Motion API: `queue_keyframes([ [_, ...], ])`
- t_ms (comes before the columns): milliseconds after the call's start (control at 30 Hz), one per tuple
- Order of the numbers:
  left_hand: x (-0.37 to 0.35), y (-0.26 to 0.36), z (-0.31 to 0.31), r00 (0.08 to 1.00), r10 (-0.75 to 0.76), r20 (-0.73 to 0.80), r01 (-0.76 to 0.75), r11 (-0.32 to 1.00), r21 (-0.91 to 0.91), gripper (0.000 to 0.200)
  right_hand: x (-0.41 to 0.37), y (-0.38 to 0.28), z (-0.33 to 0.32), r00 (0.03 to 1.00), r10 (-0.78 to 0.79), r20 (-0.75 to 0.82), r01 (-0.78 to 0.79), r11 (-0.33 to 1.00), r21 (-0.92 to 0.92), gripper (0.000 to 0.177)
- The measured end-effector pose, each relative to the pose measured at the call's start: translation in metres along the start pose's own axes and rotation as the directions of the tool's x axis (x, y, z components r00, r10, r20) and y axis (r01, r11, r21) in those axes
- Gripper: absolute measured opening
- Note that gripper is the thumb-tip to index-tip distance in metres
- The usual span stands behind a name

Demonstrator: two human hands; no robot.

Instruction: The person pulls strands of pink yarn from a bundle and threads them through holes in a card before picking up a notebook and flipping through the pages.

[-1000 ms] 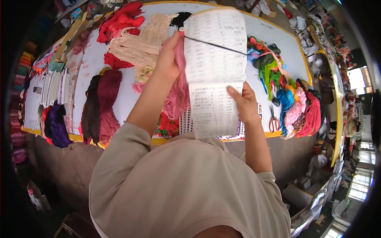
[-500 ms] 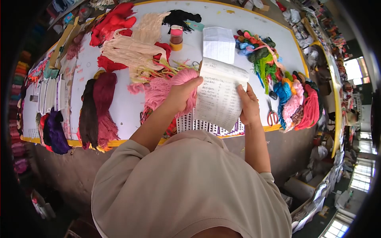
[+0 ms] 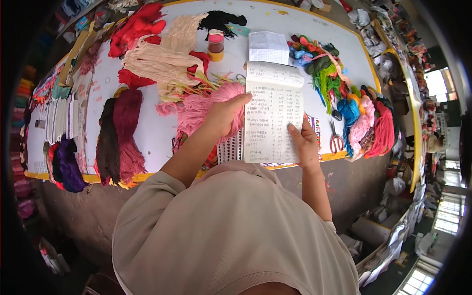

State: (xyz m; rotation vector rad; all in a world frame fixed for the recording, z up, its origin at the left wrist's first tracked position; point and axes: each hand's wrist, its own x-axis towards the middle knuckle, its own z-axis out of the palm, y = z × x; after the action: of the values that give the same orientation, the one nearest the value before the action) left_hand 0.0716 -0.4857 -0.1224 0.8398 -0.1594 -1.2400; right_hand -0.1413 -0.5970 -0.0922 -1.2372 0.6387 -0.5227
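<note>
A handwritten notebook (image 3: 273,118) lies open before me, its upper leaf folded back. My left hand (image 3: 228,115) is closed at its left edge, thumb on the page, with pink yarn (image 3: 196,114) against and behind the fingers; whether the fingers also grip the yarn is unclear. On the lower right edge my right hand (image 3: 306,142) pinches the notebook, thumb on the page and fingers behind. Just beyond it lies a printed sheet (image 3: 268,46). Dotted cards (image 3: 230,148) show partly from under the notebook.
The white table (image 3: 162,105) has a yellow edge. Cream yarn (image 3: 157,64), red yarn (image 3: 135,32), black yarn (image 3: 221,21) and a jar (image 3: 216,46) are at the back. Scissors (image 3: 336,140) and colourful skeins (image 3: 368,125) lie right; dark and maroon skeins (image 3: 127,130) hang over the front edge.
The notebook has gone from tilted to nearly upright and flatter to view, its writing clearer. My right hand has moved down along its edge. My left hand has barely moved.
</note>
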Motion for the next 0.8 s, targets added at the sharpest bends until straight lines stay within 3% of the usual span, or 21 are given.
queue_keyframes([
  [200,-0.009,0.002,0.007,0.998,-0.038,-0.049,0.040,0.998,0.048,0.028,-0.003,0.001,-0.001,0.999,0.036,-0.033,-0.036,0.999,0.018,0.034],
  [367,-0.011,-0.001,0.005,0.998,0.028,-0.052,-0.024,0.997,0.078,0.030,-0.004,0.000,0.002,0.997,0.051,-0.051,-0.049,0.998,0.039,0.027],
  [567,-0.016,0.001,0.002,0.987,0.151,0.058,-0.161,0.957,0.242,0.028,-0.005,-0.004,0.005,0.996,0.041,-0.085,-0.037,0.998,0.048,0.036],
  [600,-0.016,0.001,0.001,0.987,0.150,0.057,-0.160,0.957,0.242,0.028,-0.005,-0.004,0.004,0.996,0.041,-0.075,-0.037,0.998,0.052,0.037],
  [667,-0.018,0.001,0.001,0.998,-0.006,-0.058,0.016,0.985,0.174,0.027,-0.004,-0.004,0.003,0.997,0.042,-0.067,-0.039,0.998,0.055,0.037],
  [800,-0.017,-0.001,0.000,0.999,0.019,-0.039,-0.012,0.985,0.172,0.027,-0.005,-0.005,0.004,0.996,0.048,-0.075,-0.043,0.997,0.057,0.038],
])
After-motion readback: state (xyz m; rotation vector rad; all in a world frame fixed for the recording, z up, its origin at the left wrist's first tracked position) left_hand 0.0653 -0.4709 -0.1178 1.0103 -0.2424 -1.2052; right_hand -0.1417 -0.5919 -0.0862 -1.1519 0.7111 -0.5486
